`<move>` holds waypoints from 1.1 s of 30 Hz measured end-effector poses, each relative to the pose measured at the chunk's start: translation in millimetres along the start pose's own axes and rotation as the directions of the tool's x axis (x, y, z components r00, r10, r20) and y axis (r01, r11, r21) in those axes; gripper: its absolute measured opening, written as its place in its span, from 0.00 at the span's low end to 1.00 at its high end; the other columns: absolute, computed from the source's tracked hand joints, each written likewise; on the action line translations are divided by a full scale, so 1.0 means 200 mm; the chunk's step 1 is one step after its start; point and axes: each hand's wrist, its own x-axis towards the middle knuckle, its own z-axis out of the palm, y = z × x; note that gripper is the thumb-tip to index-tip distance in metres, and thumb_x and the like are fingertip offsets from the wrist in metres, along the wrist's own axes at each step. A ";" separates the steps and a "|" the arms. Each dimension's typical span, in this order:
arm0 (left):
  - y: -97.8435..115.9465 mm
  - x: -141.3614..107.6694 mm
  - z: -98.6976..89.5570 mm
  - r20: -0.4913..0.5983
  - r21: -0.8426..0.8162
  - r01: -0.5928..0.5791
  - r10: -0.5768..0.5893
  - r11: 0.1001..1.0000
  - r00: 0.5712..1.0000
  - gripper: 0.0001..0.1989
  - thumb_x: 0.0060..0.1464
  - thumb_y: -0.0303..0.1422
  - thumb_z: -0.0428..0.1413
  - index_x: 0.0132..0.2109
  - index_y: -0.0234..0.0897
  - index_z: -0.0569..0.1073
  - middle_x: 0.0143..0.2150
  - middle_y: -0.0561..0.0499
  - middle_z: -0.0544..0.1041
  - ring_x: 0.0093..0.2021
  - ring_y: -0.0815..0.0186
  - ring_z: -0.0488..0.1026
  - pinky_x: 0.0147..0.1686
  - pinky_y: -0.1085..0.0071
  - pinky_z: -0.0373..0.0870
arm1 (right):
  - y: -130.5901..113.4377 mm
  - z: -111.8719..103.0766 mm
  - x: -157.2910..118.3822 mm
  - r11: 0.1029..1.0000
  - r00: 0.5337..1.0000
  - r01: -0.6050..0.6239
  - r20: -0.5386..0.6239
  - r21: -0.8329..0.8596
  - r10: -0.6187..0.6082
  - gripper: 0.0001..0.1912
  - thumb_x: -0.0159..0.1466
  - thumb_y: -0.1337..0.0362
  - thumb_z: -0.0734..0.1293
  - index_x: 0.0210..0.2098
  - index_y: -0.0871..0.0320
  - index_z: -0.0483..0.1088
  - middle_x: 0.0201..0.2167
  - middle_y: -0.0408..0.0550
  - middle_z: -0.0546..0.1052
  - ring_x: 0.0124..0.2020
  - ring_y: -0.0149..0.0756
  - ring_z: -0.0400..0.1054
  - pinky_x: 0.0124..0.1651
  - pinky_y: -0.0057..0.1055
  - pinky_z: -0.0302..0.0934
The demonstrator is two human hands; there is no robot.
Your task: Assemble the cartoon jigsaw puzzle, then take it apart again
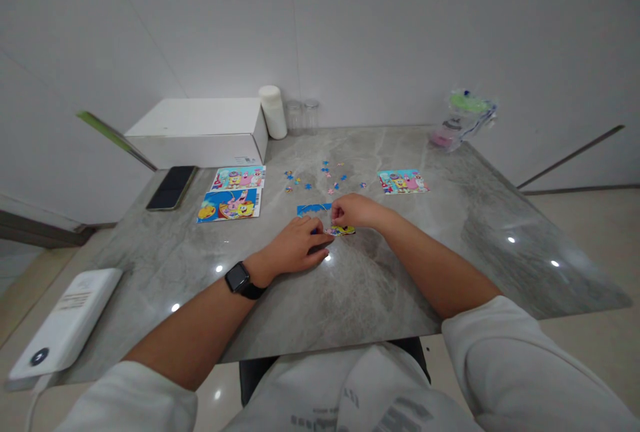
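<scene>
A partly assembled jigsaw puzzle [314, 208] lies on the grey table in front of me, with a blue upper part and a yellow lower right corner. My right hand [353, 211] is bent down over its right side, fingertips pinched together at a puzzle piece that they mostly hide. My left hand [303, 245] rests on the lower left of the puzzle, fingers stretched and apart, the index finger reaching toward the right fingertips. Both hands cover much of the puzzle. Several loose puzzle pieces [308, 186] are scattered just beyond it.
Picture cards [230, 205] lie to the left, and another card [404, 181] to the right. A phone [173, 187], white box [200, 119], white bottle [273, 112], clear glasses [311, 117] and plastic bag [463, 120] stand farther out. A white power bank [70, 319] sits front left.
</scene>
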 end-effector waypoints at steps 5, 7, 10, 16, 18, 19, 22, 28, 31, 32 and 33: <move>0.00 0.00 0.00 0.006 -0.007 0.004 -0.004 1.000 1.000 0.19 0.68 0.42 0.55 0.60 0.42 0.79 0.50 0.42 0.75 0.50 0.55 0.71 0.51 0.57 0.68 | 0.00 0.00 0.00 1.000 1.000 0.004 0.002 0.004 -0.004 0.09 0.63 0.64 0.73 0.42 0.56 0.83 0.41 0.47 0.86 0.40 0.35 0.77 0.38 0.26 0.60; 0.00 0.00 0.00 0.005 -0.010 0.005 -0.005 1.000 1.000 0.19 0.67 0.42 0.56 0.60 0.42 0.79 0.50 0.42 0.75 0.50 0.55 0.71 0.51 0.56 0.68 | 0.01 -0.01 0.00 1.000 1.000 0.020 -0.001 0.010 -0.020 0.08 0.64 0.64 0.73 0.43 0.56 0.82 0.41 0.47 0.85 0.40 0.35 0.77 0.37 0.26 0.59; 0.00 0.00 0.00 -0.006 -0.013 0.001 -0.001 1.000 1.000 0.19 0.67 0.41 0.55 0.60 0.43 0.79 0.50 0.42 0.75 0.50 0.55 0.71 0.51 0.57 0.68 | 0.04 -0.03 -0.01 0.999 0.998 0.037 -0.057 0.008 -0.036 0.08 0.65 0.65 0.71 0.43 0.57 0.82 0.41 0.49 0.85 0.40 0.36 0.77 0.39 0.26 0.59; 0.00 0.00 0.00 -0.011 -0.015 -0.007 0.007 1.000 1.000 0.19 0.68 0.41 0.55 0.60 0.42 0.79 0.50 0.42 0.76 0.50 0.55 0.71 0.51 0.56 0.68 | 0.02 -0.04 -0.02 0.997 0.997 0.064 -0.037 0.031 -0.063 0.08 0.64 0.65 0.72 0.43 0.56 0.82 0.41 0.47 0.85 0.40 0.35 0.76 0.39 0.26 0.60; 0.00 0.00 0.00 0.001 -0.005 -0.006 0.006 1.000 1.000 0.19 0.68 0.41 0.55 0.60 0.42 0.79 0.50 0.42 0.75 0.50 0.55 0.71 0.51 0.57 0.68 | 0.00 -0.02 -0.02 0.998 0.998 0.068 0.013 0.020 -0.068 0.08 0.64 0.64 0.73 0.43 0.55 0.82 0.40 0.46 0.85 0.39 0.35 0.76 0.37 0.26 0.59; 0.00 0.00 0.00 0.005 -0.001 -0.004 0.004 1.000 1.000 0.19 0.68 0.42 0.55 0.60 0.42 0.79 0.50 0.42 0.75 0.50 0.55 0.71 0.51 0.57 0.68 | -0.01 -0.02 -0.02 0.998 0.997 0.066 0.030 0.008 -0.066 0.08 0.63 0.63 0.74 0.42 0.55 0.82 0.39 0.46 0.85 0.39 0.35 0.76 0.37 0.26 0.58; 0.00 0.00 0.00 0.011 0.008 -0.001 0.001 1.000 1.000 0.19 0.68 0.42 0.55 0.61 0.42 0.79 0.50 0.42 0.75 0.50 0.55 0.71 0.51 0.57 0.68 | -0.02 0.00 -0.01 0.997 0.997 0.069 0.046 -0.027 -0.068 0.09 0.62 0.60 0.75 0.42 0.54 0.82 0.39 0.46 0.85 0.39 0.36 0.76 0.36 0.27 0.57; 0.00 0.01 0.00 0.011 0.006 -0.003 0.003 1.000 1.000 0.19 0.68 0.42 0.55 0.60 0.42 0.79 0.49 0.42 0.75 0.50 0.55 0.71 0.50 0.57 0.68 | -0.02 0.00 -0.01 0.998 0.997 0.056 0.062 -0.020 -0.054 0.09 0.62 0.63 0.75 0.43 0.54 0.82 0.39 0.46 0.85 0.39 0.35 0.76 0.35 0.26 0.57; 0.00 0.01 0.00 0.009 0.009 -0.003 0.003 1.000 1.000 0.19 0.68 0.42 0.55 0.60 0.42 0.79 0.49 0.42 0.75 0.49 0.56 0.71 0.49 0.57 0.68 | -0.02 -0.01 -0.01 0.999 0.997 0.049 0.061 0.001 -0.049 0.09 0.63 0.65 0.73 0.43 0.55 0.83 0.39 0.46 0.85 0.39 0.34 0.77 0.36 0.25 0.58; 0.00 0.01 0.00 0.009 0.008 -0.001 0.001 1.000 1.000 0.19 0.68 0.42 0.55 0.60 0.42 0.79 0.49 0.42 0.75 0.49 0.56 0.71 0.49 0.57 0.68 | -0.02 -0.01 -0.01 0.999 0.997 0.047 0.054 0.003 -0.047 0.09 0.63 0.66 0.73 0.43 0.55 0.83 0.39 0.46 0.86 0.39 0.34 0.77 0.36 0.25 0.58; 0.00 0.01 0.00 0.009 0.007 0.001 -0.001 1.000 1.000 0.19 0.68 0.42 0.55 0.60 0.41 0.79 0.49 0.42 0.75 0.49 0.56 0.72 0.49 0.57 0.68 | -0.02 -0.01 -0.01 0.999 0.998 0.042 0.045 0.003 -0.042 0.09 0.63 0.67 0.73 0.42 0.55 0.83 0.39 0.46 0.86 0.39 0.35 0.77 0.37 0.25 0.59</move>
